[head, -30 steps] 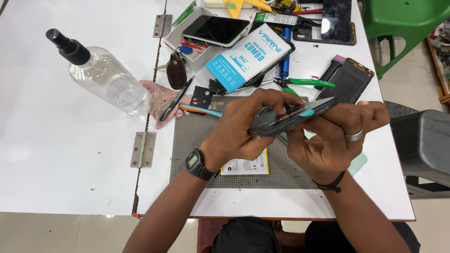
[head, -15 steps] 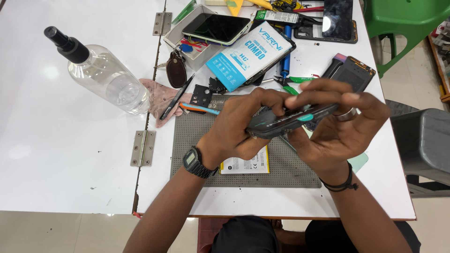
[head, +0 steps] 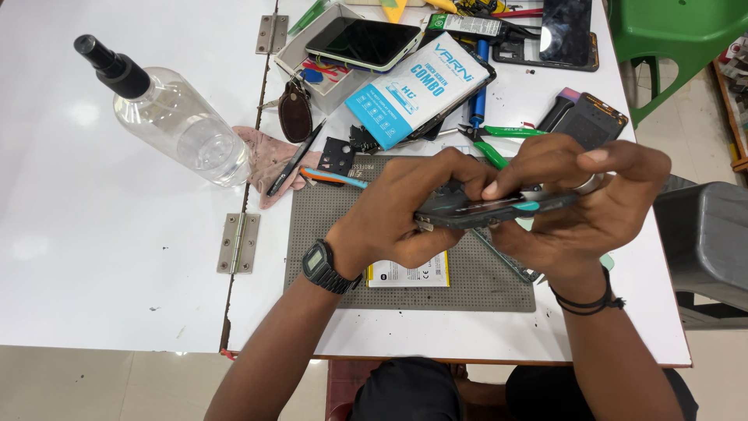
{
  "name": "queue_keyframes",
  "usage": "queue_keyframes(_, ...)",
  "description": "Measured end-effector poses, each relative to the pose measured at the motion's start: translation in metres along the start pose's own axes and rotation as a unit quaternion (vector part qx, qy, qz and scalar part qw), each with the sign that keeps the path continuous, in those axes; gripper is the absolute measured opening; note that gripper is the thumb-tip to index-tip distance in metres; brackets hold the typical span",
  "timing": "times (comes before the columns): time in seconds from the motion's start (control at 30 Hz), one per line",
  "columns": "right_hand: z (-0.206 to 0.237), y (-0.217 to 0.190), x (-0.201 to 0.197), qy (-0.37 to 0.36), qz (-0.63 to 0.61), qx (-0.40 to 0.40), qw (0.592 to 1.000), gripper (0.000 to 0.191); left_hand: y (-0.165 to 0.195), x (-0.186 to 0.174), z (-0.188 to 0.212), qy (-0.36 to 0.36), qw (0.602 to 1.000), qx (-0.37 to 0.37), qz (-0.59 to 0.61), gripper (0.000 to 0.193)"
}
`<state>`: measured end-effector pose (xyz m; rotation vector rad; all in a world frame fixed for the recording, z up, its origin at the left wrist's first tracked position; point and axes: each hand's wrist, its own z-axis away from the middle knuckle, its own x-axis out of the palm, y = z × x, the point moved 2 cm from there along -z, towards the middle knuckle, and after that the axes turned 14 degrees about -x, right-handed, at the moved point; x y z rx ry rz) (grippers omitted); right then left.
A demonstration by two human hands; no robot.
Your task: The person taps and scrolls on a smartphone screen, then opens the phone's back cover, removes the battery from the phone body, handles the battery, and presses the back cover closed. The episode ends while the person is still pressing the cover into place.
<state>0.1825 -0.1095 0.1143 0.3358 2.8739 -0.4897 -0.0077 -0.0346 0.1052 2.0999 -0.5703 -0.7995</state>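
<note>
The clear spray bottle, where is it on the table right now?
In the head view the clear spray bottle lies on its side at the table's upper left, its base touching the pink cloth, well left of the left hand.

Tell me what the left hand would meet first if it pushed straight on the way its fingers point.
Probably the right hand, gripping the same dark flat phone the left hand holds; depth is unclear.
</note>
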Motion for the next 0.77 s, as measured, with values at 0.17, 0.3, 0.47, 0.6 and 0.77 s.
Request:
queue_keyframes(0.17, -0.002, 0.002, -0.005, -0.018, 0.001, 0.000, 1.000, 0.066, 0.005, -0.001, -0.001, -0.016, 0.999, -0.011, 0.032, 0.033)
queue_keyframes(0.3, 0.002, -0.002, -0.005, -0.026, 0.024, 0.003, 0.999, 0.063, 0.008, -0.001, -0.002, -0.031, 0.997, -0.037, 0.058, 0.027)
queue_keyframes(0.47, 0.002, 0.002, -0.002, -0.003, 0.039, -0.008, 0.999, 0.066, 0.008, -0.003, -0.003, -0.011, 0.998, -0.044, 0.053, 0.026)
queue_keyframes(0.6, 0.005, 0.000, 0.007, 0.017, 0.045, -0.030, 0.998, 0.072, 0.006, -0.002, -0.002, -0.002, 0.997, -0.037, 0.063, 0.029)
queue_keyframes(0.77, 0.003, -0.005, 0.008, 0.015, 0.026, -0.051, 0.998, 0.082, 0.002, 0.000, 0.001, -0.003, 0.997, -0.013, 0.073, 0.029)
